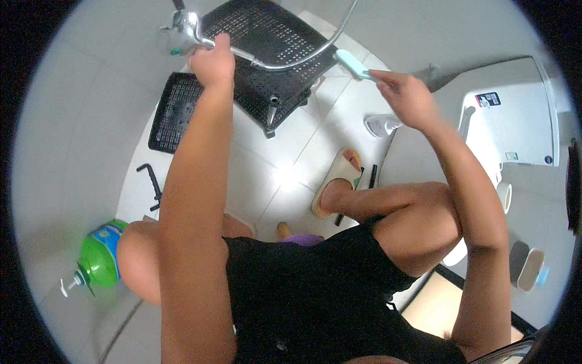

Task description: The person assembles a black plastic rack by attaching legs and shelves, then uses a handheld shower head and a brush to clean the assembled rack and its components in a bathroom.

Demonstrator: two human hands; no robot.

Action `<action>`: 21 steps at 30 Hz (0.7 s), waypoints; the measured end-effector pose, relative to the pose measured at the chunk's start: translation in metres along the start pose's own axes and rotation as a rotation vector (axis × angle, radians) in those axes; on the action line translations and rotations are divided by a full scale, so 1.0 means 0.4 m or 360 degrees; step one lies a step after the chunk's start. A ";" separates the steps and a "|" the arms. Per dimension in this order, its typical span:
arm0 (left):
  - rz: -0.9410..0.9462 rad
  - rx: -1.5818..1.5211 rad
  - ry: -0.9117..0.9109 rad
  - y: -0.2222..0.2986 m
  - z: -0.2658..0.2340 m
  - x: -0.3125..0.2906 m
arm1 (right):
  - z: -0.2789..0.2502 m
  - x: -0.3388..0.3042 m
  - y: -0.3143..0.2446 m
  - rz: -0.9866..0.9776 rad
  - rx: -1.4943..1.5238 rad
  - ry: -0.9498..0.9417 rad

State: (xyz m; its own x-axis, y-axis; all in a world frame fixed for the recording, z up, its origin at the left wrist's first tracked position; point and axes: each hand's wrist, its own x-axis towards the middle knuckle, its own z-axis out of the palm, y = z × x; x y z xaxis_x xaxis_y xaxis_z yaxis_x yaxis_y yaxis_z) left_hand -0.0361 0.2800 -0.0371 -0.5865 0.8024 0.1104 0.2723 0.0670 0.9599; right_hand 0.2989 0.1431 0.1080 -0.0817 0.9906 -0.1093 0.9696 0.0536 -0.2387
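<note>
My left hand (212, 60) is raised and gripping the chrome shower head (182, 30) by its handle, from which a metal hose (303, 57) curves to the right. My right hand (403, 94) holds a light teal brush (353, 64) by its handle, its head pointing toward the hose. Below both hands stands a black perforated plastic rack (267, 54) on the white tiled floor. My knees and a beige slipper (336, 179) on my right foot show beneath.
A second black perforated tray (173, 112) leans at the left. A green pump bottle (100, 261) stands at lower left. A white spray bottle (382, 124) lies by the toilet (515, 121) at right. A black hook-shaped piece (151, 182) lies on the floor.
</note>
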 end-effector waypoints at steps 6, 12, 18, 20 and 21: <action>-0.0144 -0.0116 -0.0337 0.011 -0.084 0.029 | -0.079 -0.061 -0.099 -0.0161 0.0251 -0.0441; -0.0119 -0.0066 -0.0730 0.019 -0.101 0.046 | -0.009 -0.046 -0.169 -0.0733 0.0197 -0.0326; -0.0009 0.0035 -0.0899 0.022 -0.042 0.054 | 0.084 0.000 -0.220 -0.0930 -0.0087 -0.0199; 0.0016 -0.0035 -0.0956 0.017 -0.013 0.044 | 0.100 0.011 -0.239 -0.0939 -0.0085 -0.0317; 0.0081 0.0003 -0.0969 0.011 -0.007 0.044 | 0.104 0.016 -0.254 -0.0950 -0.0088 -0.0380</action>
State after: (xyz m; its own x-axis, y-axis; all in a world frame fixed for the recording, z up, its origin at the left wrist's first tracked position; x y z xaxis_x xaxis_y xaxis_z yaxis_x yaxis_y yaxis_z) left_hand -0.0473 0.2928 -0.0302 -0.0316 0.9994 -0.0118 0.2902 0.0204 0.9568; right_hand 0.1903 0.1389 0.0914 -0.6537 0.7335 -0.1863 0.7514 0.5997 -0.2753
